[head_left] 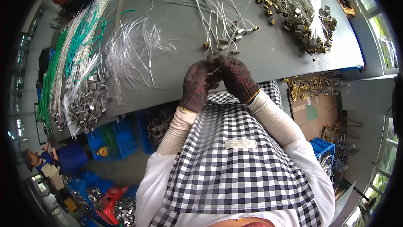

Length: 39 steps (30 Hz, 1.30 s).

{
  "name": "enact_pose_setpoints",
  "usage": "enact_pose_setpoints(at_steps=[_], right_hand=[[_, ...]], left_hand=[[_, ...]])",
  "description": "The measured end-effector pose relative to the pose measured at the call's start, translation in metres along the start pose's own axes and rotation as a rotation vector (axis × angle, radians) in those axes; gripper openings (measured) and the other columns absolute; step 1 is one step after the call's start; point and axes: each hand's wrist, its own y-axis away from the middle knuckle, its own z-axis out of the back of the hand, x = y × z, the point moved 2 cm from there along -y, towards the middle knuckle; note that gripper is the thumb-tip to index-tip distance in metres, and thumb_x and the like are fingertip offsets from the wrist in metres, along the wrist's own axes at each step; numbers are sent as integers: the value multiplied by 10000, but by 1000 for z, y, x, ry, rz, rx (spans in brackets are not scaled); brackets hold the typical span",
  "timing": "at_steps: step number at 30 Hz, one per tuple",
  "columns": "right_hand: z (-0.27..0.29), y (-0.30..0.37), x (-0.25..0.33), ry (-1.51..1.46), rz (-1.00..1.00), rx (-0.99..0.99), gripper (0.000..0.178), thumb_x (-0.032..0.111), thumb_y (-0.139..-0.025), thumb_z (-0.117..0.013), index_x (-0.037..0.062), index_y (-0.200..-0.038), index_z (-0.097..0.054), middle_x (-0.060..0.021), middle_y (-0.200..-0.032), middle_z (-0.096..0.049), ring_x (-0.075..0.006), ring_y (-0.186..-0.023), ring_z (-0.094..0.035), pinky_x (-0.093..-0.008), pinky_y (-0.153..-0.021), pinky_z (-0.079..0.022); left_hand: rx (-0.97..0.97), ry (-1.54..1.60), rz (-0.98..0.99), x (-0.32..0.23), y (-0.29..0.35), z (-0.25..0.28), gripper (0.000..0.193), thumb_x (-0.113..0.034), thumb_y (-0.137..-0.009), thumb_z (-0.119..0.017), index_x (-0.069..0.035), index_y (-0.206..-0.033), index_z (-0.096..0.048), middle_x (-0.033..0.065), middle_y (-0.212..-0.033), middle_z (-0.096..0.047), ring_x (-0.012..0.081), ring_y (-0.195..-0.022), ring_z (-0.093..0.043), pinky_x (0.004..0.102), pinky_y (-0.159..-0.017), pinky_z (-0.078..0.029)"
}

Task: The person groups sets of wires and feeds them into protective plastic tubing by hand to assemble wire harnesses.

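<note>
My left hand [195,83] and my right hand [237,76], both in dark knitted gloves, meet at the front edge of the grey table [176,21]. Their fingers are closed around a thin wire cable [242,19], which runs away from me across the tabletop. A short wire end pokes out between the gloves; whatever else the fingertips cover is hidden. Just beyond my hands lie several wire cables with small metal blocks [223,41], some of them brass-coloured.
Left on the table are a loose heap of clear strands [132,46] and green and white cable bundles [86,38] with metal ends [88,105]. A large bundle of brass-ended cables [310,27] lies at right. Blue crates [126,141] stand below; another person [44,162] is far left.
</note>
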Motion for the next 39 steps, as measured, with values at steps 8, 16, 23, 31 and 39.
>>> enact_pose_setpoints(at_steps=[8,16,23,31,39], right_hand=[[11,-4,20,-114,87,-24,314,137,-990,-574,29,-1281,-623,-99,-1105,-688,-186,-1045,-644,-302,-910,-508],[25,-17,27,-73,-25,-252,351,232,-994,-602,-11,-1238,-665,-106,-1085,-718,-163,-1020,-647,-308,-933,-494],[15,-20,15,-59,-131,-226,353,250,-997,-595,-3,-1232,-671,-89,-1065,-722,-160,-1011,-648,-301,-936,-493],[82,-84,-7,165,-202,-388,453,298,-982,-615,-39,-1286,-605,-112,-1188,-674,-180,-1026,-638,-305,-924,-502],[47,-31,-53,-314,-352,-283,395,197,-947,-647,-49,-1255,-613,-133,-1133,-682,-215,-1019,-661,-321,-913,-527]], left_hand=[[-90,648,510,-5,-13,6,308,-227,-1041,-513,-29,-1275,-547,120,-1104,-666,199,-828,-687,273,-669,-575],[-220,1333,885,-7,-20,-6,348,-311,-1060,-492,-42,-1277,-533,119,-1045,-679,175,-686,-660,248,-555,-509],[-290,1303,910,13,-13,-17,368,-358,-1056,-496,-40,-1229,-564,116,-1002,-676,191,-708,-667,291,-577,-531],[-335,-102,492,89,-44,-15,436,-440,-914,-678,-95,-1166,-591,161,-1098,-641,331,-962,-654,439,-798,-534],[-28,-507,799,167,-35,10,297,-351,-867,-677,-99,-1024,-686,141,-1067,-668,353,-929,-657,454,-834,-523]])
